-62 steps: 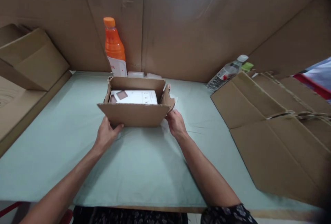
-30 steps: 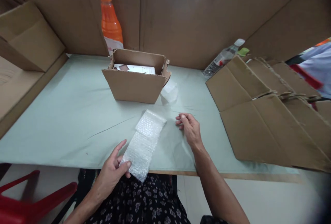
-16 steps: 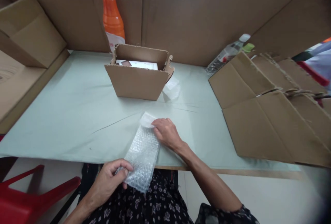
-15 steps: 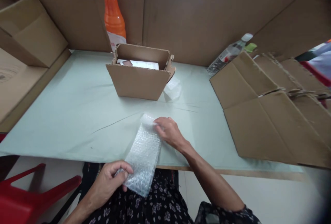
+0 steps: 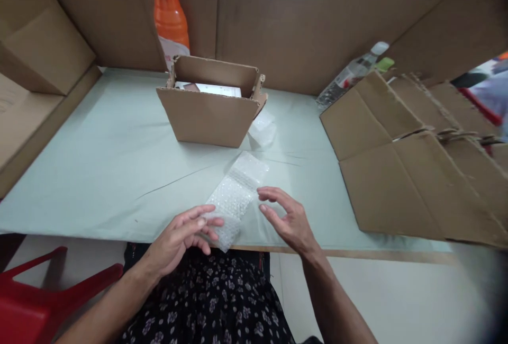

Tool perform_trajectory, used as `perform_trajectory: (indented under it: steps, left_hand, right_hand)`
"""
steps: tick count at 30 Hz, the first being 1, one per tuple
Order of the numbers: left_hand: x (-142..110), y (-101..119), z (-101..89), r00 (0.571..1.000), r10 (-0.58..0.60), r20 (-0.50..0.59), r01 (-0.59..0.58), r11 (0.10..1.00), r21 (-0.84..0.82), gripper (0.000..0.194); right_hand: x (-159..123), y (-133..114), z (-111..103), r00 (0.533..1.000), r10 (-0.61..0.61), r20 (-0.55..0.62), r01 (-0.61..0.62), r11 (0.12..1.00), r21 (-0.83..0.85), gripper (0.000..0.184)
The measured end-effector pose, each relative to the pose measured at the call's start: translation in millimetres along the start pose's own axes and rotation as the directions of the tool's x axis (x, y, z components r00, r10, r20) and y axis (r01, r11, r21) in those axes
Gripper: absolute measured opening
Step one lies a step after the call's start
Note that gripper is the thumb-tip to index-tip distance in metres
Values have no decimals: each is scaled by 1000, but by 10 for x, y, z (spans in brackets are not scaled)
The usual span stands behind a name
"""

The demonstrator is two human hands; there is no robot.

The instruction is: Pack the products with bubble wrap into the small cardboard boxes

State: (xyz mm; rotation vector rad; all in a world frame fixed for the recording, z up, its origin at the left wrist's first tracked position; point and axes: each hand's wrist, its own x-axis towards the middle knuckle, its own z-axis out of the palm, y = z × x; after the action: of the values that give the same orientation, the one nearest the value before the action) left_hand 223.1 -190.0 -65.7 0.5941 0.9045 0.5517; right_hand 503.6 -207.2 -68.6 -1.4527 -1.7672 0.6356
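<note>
A folded strip of clear bubble wrap (image 5: 236,191) lies slantwise at the table's front edge, its near end reaching over the edge. My left hand (image 5: 184,235) is at its lower left side, fingers apart and the fingertips against or just over the wrap. To the right of the strip, my right hand (image 5: 289,218) is open, thumb and fingers spread, with the fingertips close to the wrap's right edge; whether they touch it I cannot tell. Beyond stands an open cardboard box (image 5: 210,116), flaps up, with a white printed box (image 5: 216,89) inside.
Another piece of bubble wrap (image 5: 262,128) lies beside the box's right side. An orange bottle (image 5: 170,13) stands behind it. A clear plastic bottle (image 5: 349,77) leans near flattened cartons (image 5: 413,174) on the right. A red stool (image 5: 43,296) is at lower left.
My hands have left the cardboard box and come to the bubble wrap at the front edge. My right hand has let go of the wrap's far end, and the strip has shifted up and right.
</note>
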Motion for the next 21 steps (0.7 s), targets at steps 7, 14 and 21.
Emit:
perform_trajectory:
  steps: [7, 14, 21]
  left_hand:
    - [321, 4, 44, 999, -46, -18, 48, 994, 103, 84]
    - [2, -139, -338, 829, 504, 242, -459, 366, 810, 56]
    - [158, -257, -318, 719, 531, 449, -539, 18, 842, 39]
  right_hand:
    - [-396, -274, 539, 978, -154, 142, 165, 984, -69, 38]
    - [-498, -166, 845, 963, -189, 193, 224, 958, -179, 27]
    - [-484, -191, 688, 962, 209, 173, -253, 923, 291, 19]
